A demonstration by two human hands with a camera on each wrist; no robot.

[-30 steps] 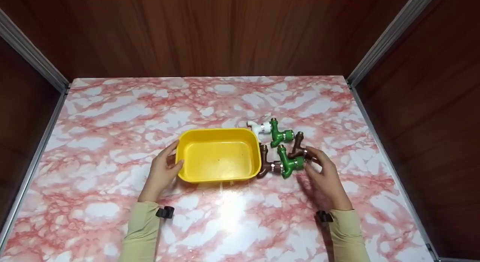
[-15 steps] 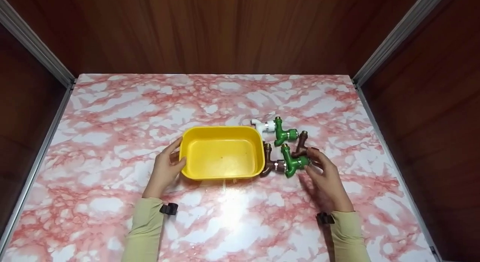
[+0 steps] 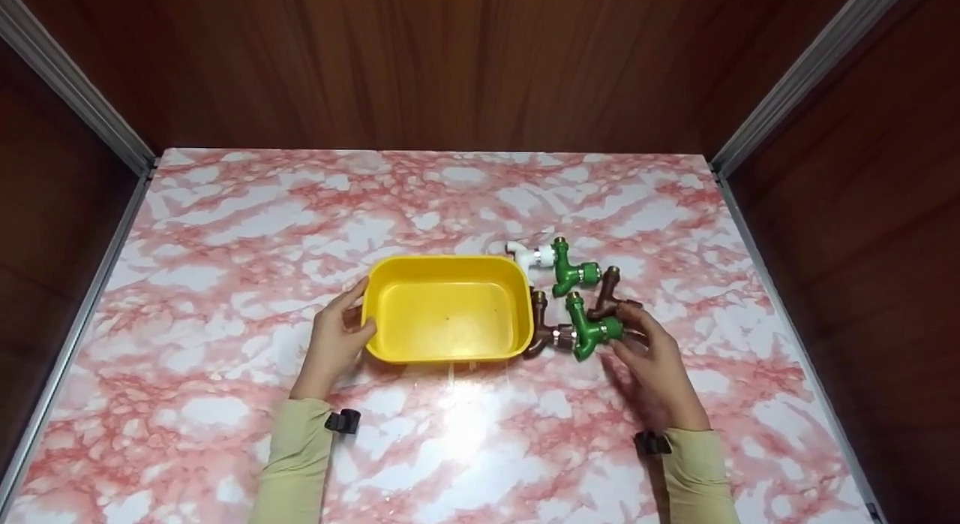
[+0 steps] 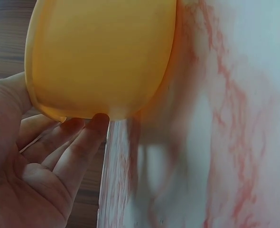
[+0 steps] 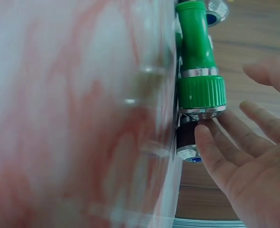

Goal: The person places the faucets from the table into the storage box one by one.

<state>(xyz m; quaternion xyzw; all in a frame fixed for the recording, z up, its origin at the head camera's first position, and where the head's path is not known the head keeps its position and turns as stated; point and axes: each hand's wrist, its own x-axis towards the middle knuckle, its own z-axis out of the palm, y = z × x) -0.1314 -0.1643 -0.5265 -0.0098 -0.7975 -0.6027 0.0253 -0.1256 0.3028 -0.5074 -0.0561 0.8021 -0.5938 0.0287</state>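
A yellow plastic tub (image 3: pixel 446 347) stands on the table, its inside bare. My left hand (image 3: pixel 334 347) grips its left end, thumb at the rim and fingers against the outer wall; the left wrist view shows this hand (image 4: pixel 45 156) against the tub (image 4: pixel 102 57). Right of the tub lie several taps: a white one (image 3: pixel 529 257), a rear green one (image 3: pixel 574 274), a front green one (image 3: pixel 592 329), a near brown one (image 3: pixel 544 335) and a right brown one (image 3: pixel 609 295). My right hand (image 3: pixel 652 355) is at the front green tap's knob (image 5: pixel 201 92) and the right brown tap, fingers loosely bent, not wrapped round either.
The table (image 3: pixel 225 411) has a red and white marbled top. Dark wood-grain panels (image 3: pixel 435 66) rise behind it and at both sides, with metal strips (image 3: pixel 814 81) along their corners. The tub's right end is close against the taps.
The whole head view has shifted slightly. Tub, taps and both hands keep about the same places relative to one another.
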